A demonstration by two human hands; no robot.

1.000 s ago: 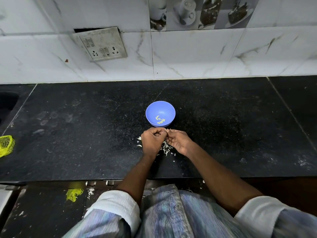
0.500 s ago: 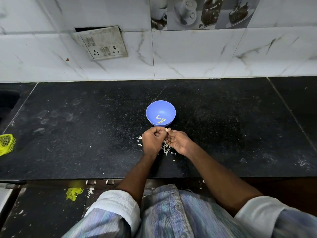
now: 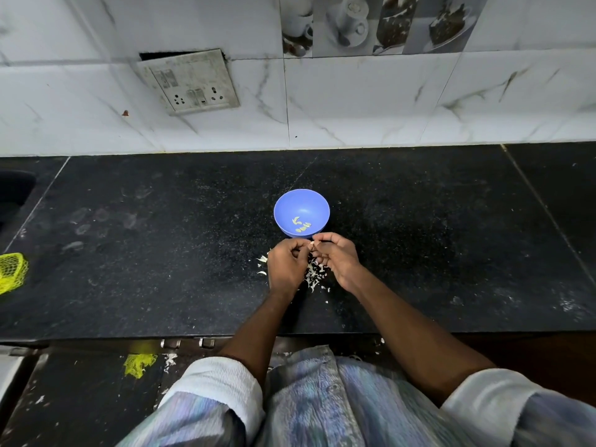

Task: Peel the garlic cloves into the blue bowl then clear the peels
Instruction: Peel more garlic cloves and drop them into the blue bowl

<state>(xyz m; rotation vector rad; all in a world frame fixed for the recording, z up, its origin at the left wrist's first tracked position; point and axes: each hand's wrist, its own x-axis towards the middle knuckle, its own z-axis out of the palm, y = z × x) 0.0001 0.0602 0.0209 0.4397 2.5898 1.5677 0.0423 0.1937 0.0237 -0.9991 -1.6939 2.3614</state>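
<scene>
A blue bowl (image 3: pixel 301 204) stands on the black counter (image 3: pixel 161 253) with several peeled garlic cloves (image 3: pixel 300 224) in it. Just in front of the bowl my left hand (image 3: pixel 285 267) and my right hand (image 3: pixel 338 258) meet, fingers curled. Between their fingertips they pinch a small garlic clove (image 3: pixel 312 244), mostly hidden. White peels (image 3: pixel 314 272) lie on the counter under and between the hands, with a few more peels (image 3: pixel 262 261) left of my left hand.
A yellow mesh bag (image 3: pixel 11 272) lies at the counter's left edge, and a yellow scrap (image 3: pixel 139 364) lies on the floor below. A socket plate (image 3: pixel 190 82) hangs on the tiled wall. A sink opening (image 3: pixel 13 191) is at far left.
Both hands stay in front of the bowl, working the clove; the fingers have shifted slightly and my right hand's fingertips have risen a little toward the bowl.
</scene>
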